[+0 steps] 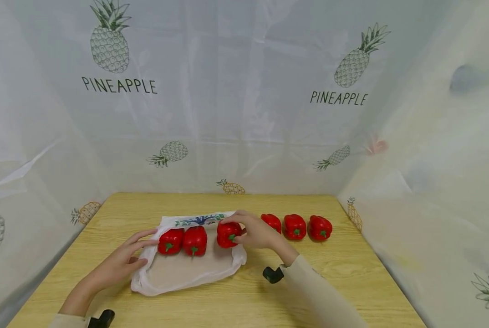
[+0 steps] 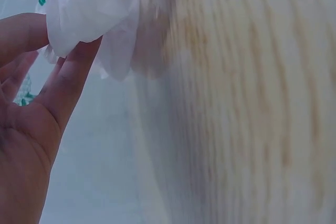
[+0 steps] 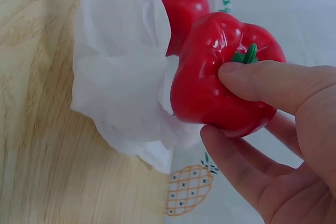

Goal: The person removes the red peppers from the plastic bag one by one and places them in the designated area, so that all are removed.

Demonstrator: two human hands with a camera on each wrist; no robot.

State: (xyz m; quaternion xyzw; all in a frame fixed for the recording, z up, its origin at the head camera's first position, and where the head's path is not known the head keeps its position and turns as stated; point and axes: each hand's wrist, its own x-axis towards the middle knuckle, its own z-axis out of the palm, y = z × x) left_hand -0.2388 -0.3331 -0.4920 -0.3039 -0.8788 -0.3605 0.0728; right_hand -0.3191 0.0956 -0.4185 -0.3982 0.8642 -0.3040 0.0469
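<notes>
A white plastic bag [image 1: 187, 275] lies with its mouth spread wide on the table. Two red bell peppers with green stems, one on the left [image 1: 170, 240] and one beside it [image 1: 195, 240], sit side by side within the bag's opening. My left hand [image 1: 115, 265] holds the bag's left rim; in the left wrist view its thumb and fingers are on the crumpled plastic [image 2: 89, 9]. My right hand [image 1: 256, 231] grips a third bell pepper [image 3: 202, 90] between thumb and fingers, over the right side of the bag's mouth. The thumb presses near its stem.
To the right of the bag, three more red bell peppers stand in a row, the nearest partly behind my right hand, then a middle one [image 1: 295, 227] and a rightmost one [image 1: 320, 228]. A pineapple-print sheet [image 1: 236, 100] surrounds the wooden table [image 1: 351, 282].
</notes>
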